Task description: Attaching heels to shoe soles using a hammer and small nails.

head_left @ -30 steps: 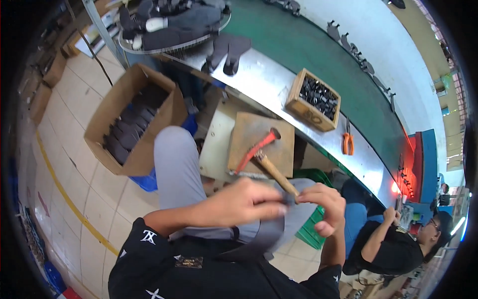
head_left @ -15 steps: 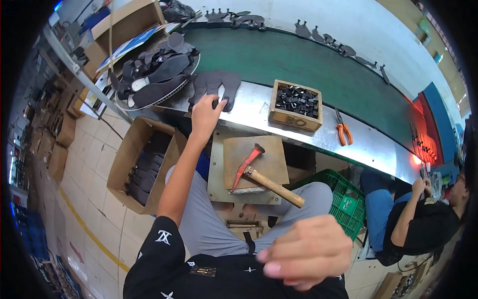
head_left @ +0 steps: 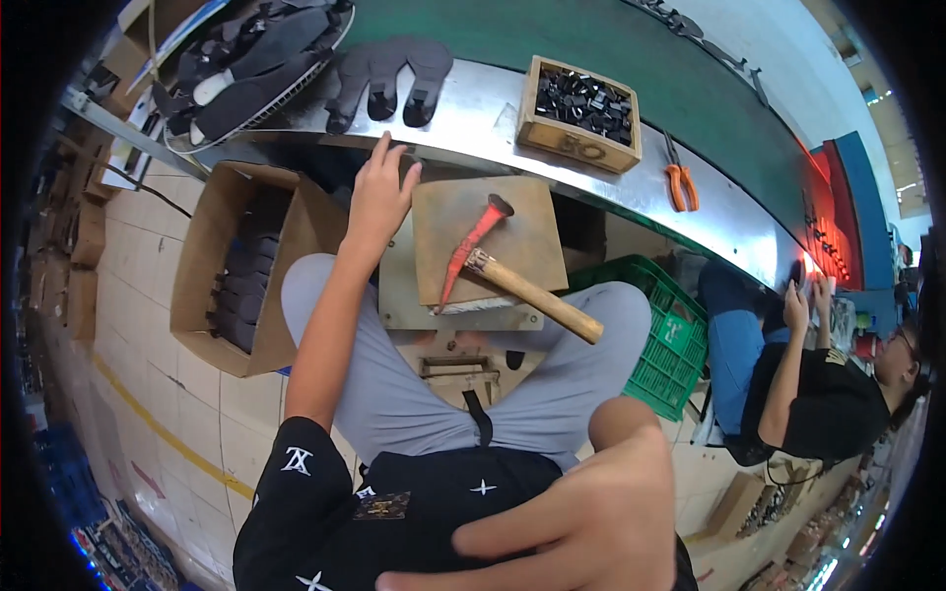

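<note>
My left hand (head_left: 377, 205) is held with its fingers apart and nothing in them, just below the metal edge of the bench. Above its fingertips, several flat dark grey shoe-sole pieces (head_left: 392, 61) lie side by side on the metal strip. A hammer (head_left: 537, 297) with a red head and wooden handle rests on a tan square pad (head_left: 532, 231) in front of my knees. My right hand (head_left: 591, 522) hovers close to my chest, large in the view, its fingers stretched and apart. Nothing shows in it, though part is cut off by the lower edge.
On the metal strip (head_left: 473, 108) stand a wooden box (head_left: 576, 148) of small black clips and orange-handled pliers (head_left: 682, 187). A tray of dark soles (head_left: 271, 59) sits far left. A cardboard box (head_left: 192, 266) and green crate (head_left: 682, 355) flank my legs. A co-worker (head_left: 823, 399) sits right.
The view has tipped downward. My left hand has come off the sole pieces toward me. My right hand has dropped lower and its fingers have spread.
</note>
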A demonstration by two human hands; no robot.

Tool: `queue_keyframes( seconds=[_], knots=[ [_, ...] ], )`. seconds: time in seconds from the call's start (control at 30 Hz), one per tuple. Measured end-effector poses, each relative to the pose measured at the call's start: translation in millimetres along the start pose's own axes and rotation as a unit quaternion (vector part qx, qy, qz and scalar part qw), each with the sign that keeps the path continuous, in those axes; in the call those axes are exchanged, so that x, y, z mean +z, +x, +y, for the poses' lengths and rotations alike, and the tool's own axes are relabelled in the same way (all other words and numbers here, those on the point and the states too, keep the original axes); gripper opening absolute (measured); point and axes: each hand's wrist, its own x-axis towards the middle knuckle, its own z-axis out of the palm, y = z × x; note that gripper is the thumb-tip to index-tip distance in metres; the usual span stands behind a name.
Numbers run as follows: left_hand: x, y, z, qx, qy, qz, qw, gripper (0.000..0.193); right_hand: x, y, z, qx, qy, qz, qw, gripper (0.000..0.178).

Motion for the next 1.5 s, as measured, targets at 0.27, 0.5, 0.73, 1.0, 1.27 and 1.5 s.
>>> queue_keyframes(
  seconds=[0.27,0.5,0.73,1.0,1.27,1.5],
  knots=[
    [9.8,-11.8,5.5,0.000,0.217,-0.048,0.975,0.045,-25.0,-61.5,9.8,0.109,-0.087,0.345,0.928,0.038],
    [19.6,-21.7,15.8,0.012,0.171,-0.137,0.976,0.045,-60.5,-376.3,-29.4,0.578,-0.613,-0.005,0.538,0.040],
    [5.7,-33.3,-6.1,-0.024,0.141,-0.124,0.982,0.054,-66.4,-343.5,24.2,0.769,-0.493,-0.106,0.393,0.041],
    [18.0,-23.8,1.0,-0.005,0.141,-0.110,0.984,0.052,-83.1,-347.1,56.3,0.801,-0.494,-0.164,0.296,0.037],
    [20.2,-30.7,-0.7,-0.001,0.161,-0.148,0.976,0.049,-72.0,-349.3,49.9,0.772,-0.538,-0.111,0.320,0.030],
    [18.2,-28.9,-5.5,0.011,0.188,-0.151,0.970,0.046,-70.3,-350.0,52.3,0.776,-0.541,-0.105,0.308,0.032]
  ],
)
